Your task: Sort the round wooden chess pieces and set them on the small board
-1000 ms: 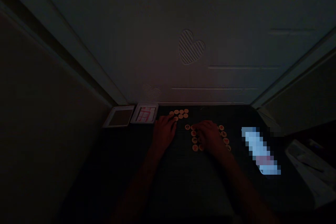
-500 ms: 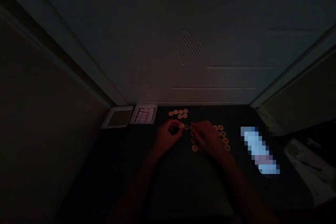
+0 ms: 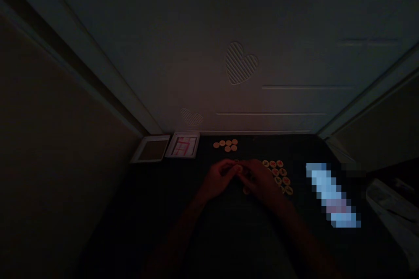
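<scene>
In the dim light my left hand (image 3: pixel 218 179) is closed, with thumb and fingertips pinching a pale round Chinese chess piece (image 3: pixel 240 169). My right hand (image 3: pixel 260 179) meets it from the other side, its bent fingers closed at the same piece. Under and beside my right hand lie rows of round pieces (image 3: pixel 275 172) with red or dark marks; the hand hides part of them. Farther back, a small group of plain-looking pieces (image 3: pixel 228 143) lies on the dark table.
Two shallow white trays stand at the back left: one with a brown inside (image 3: pixel 153 150), one holding a red-and-white card (image 3: pixel 183 146). A bright, pixelated phone-like object (image 3: pixel 334 196) lies at the right. A white panel with a heart relief (image 3: pixel 241 63) rises behind the table.
My left hand has moved right with its piece, and both hands' fingertips have come together around it. The view has shifted slightly. The back group of pieces lies as before.
</scene>
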{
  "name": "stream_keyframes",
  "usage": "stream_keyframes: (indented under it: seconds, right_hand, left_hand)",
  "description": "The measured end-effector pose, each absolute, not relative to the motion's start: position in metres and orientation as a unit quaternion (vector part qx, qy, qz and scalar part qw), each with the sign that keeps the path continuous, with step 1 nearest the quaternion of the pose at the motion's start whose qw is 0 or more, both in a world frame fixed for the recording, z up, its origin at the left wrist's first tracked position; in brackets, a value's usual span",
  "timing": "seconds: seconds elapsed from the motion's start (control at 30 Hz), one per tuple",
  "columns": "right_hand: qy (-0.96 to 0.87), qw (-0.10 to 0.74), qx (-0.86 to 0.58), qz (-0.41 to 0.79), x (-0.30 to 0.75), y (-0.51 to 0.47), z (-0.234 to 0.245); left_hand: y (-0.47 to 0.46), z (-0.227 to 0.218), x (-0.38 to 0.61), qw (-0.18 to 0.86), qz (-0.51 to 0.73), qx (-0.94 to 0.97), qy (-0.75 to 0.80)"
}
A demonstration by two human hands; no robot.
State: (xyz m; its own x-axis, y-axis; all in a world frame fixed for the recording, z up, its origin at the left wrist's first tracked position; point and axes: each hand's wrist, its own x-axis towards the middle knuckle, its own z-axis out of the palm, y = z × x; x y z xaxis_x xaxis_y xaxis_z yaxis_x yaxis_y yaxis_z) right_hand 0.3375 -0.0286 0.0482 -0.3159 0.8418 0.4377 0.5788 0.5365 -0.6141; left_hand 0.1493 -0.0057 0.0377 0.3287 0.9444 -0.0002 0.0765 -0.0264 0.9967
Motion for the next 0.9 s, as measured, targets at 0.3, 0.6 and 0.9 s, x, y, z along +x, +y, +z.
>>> stream_keyframes:
  seconds: [0.3,0.6,0.9]
  right_hand:
    - [-0.789,0.373,-0.459,0.169,0.3379,-0.0299,0.0484]
    - [-0.806,0.367,-0.433,0.168,0.3402,-0.0283,0.0555]
    - [-0.803,0.373,-0.435,0.164,0.3401,-0.0293,0.0502]
  left_hand:
    - [-0.0037,0.0385,0.1486,0.549,0.406,0.593,0.426]
    - [-0.0015,0.0354,0.1463,0.557,0.408,0.582,0.43]
    - [-0.0033,0.0438,0.1413,0.527,0.372,0.628,0.435]
